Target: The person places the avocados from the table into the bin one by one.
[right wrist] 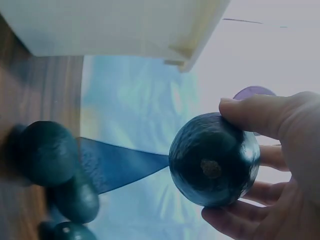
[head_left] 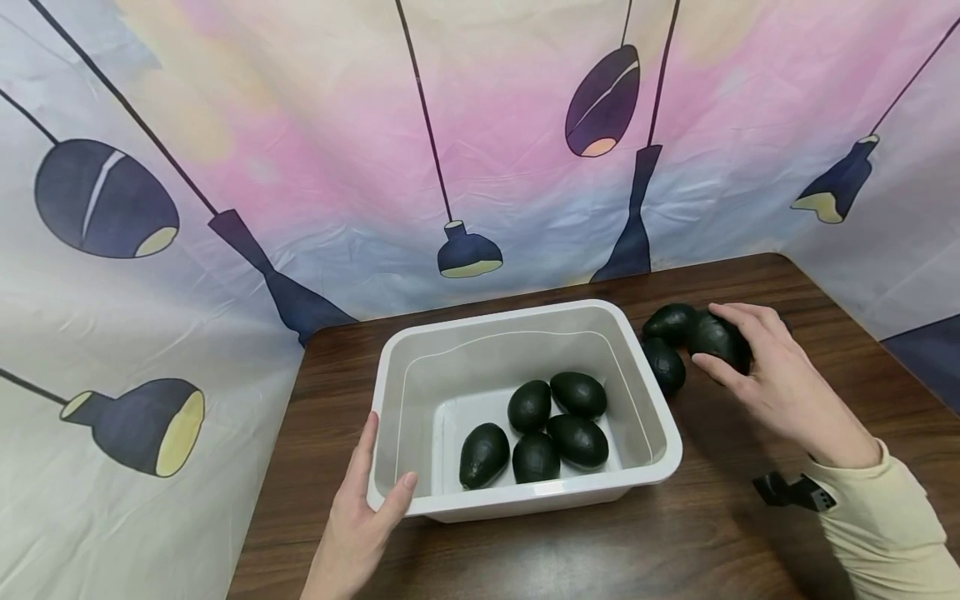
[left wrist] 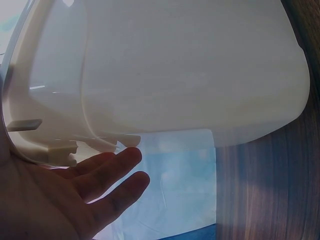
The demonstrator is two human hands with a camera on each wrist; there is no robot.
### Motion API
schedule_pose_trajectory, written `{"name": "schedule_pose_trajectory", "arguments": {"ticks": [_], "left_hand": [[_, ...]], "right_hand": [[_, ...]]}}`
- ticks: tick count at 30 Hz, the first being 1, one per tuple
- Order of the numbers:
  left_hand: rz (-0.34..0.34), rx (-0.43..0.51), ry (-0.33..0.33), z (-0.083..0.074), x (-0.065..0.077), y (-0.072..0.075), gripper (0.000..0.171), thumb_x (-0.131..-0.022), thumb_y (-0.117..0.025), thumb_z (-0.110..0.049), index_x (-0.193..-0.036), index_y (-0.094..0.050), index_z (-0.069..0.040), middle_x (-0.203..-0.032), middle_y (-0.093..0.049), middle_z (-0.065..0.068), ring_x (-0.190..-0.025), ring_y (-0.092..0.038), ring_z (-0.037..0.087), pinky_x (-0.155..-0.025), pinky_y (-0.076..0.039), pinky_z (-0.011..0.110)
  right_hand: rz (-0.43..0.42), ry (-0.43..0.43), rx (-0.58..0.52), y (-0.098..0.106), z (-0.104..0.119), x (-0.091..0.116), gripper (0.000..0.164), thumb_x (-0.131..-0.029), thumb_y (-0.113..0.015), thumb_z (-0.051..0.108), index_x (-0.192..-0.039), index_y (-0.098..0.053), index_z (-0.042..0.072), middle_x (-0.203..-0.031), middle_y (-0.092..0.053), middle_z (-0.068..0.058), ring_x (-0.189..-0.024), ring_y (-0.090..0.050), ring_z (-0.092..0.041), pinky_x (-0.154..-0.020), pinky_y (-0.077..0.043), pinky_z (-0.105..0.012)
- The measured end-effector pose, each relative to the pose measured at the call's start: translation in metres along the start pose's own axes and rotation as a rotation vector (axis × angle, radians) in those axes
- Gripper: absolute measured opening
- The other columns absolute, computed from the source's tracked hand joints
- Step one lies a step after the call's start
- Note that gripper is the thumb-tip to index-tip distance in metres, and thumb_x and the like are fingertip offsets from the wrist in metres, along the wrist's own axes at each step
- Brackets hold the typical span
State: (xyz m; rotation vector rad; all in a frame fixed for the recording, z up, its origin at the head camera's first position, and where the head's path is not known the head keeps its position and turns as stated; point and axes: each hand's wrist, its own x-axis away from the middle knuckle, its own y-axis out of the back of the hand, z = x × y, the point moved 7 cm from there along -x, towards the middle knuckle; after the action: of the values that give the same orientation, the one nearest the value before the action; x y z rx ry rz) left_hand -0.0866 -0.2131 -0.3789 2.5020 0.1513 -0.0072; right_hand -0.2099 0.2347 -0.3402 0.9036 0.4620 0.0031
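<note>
My right hand point(head_left: 780, 392) grips a dark green avocado point(right wrist: 212, 160), fingers and thumb round its sides, its stem end facing the right wrist camera. Beside it, right of the white plastic tub point(head_left: 652, 400), lie an avocado point(head_left: 670, 323) and another avocado point(head_left: 663, 365) close to the tub's wall. A third avocado point(right wrist: 72, 231) shows at the bottom of the right wrist view. Several avocados point(head_left: 483, 456) lie on the tub's floor, mostly toward its right half. At the tub's near left corner, my left hand point(head_left: 348, 525) rests against the rim with its fingers extended.
The tub stands on a dark wood-grain table point(head_left: 600, 550). Behind and to the left hangs a cloth point(head_left: 337, 150) printed with lamps, close to the table's back edge. A small black device point(head_left: 795, 492) is at the right sleeve cuff.
</note>
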Motion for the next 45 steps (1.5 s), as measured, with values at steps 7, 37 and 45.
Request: {"name": "schedule_pose_trajectory", "arguments": {"ticks": [7, 37, 45], "left_hand": [[0.001, 0.01, -0.007, -0.001, 0.0, 0.0, 0.078, -0.097, -0.062, -0.034, -0.155, -0.01, -0.039, -0.159, -0.019, -0.007, -0.14, -0.026, 0.02, -0.104, -0.027, 0.018], [-0.001, 0.039, -0.028, -0.002, -0.001, 0.0, 0.079, -0.096, -0.062, -0.032, -0.156, -0.011, -0.038, -0.158, -0.02, -0.008, -0.14, -0.026, 0.019, -0.1, -0.024, 0.009], [-0.004, 0.044, -0.031, -0.001, 0.0, -0.001, 0.079, -0.096, -0.063, -0.031, -0.156, -0.011, -0.037, -0.158, -0.02, -0.005, -0.14, -0.027, 0.02, -0.1, -0.024, 0.009]], "right_hand": [[-0.051, 0.074, 0.003, 0.011, 0.022, -0.003, 0.072, -0.082, -0.08, 0.017, -0.144, -0.046, 0.01, -0.14, -0.042, -0.016, -0.118, -0.047, -0.035, -0.088, -0.039, -0.038], [0.063, 0.399, -0.011, -0.014, 0.124, -0.015, 0.073, -0.083, -0.079, 0.019, -0.147, -0.043, 0.014, -0.145, -0.039, -0.009, -0.124, -0.045, -0.022, -0.082, -0.051, -0.033], [0.105, 0.463, -0.039, -0.028, 0.133, -0.021, 0.072, -0.086, -0.077, 0.021, -0.147, -0.041, 0.013, -0.149, -0.034, -0.009, -0.124, -0.045, -0.019, -0.089, -0.044, -0.026]]}}
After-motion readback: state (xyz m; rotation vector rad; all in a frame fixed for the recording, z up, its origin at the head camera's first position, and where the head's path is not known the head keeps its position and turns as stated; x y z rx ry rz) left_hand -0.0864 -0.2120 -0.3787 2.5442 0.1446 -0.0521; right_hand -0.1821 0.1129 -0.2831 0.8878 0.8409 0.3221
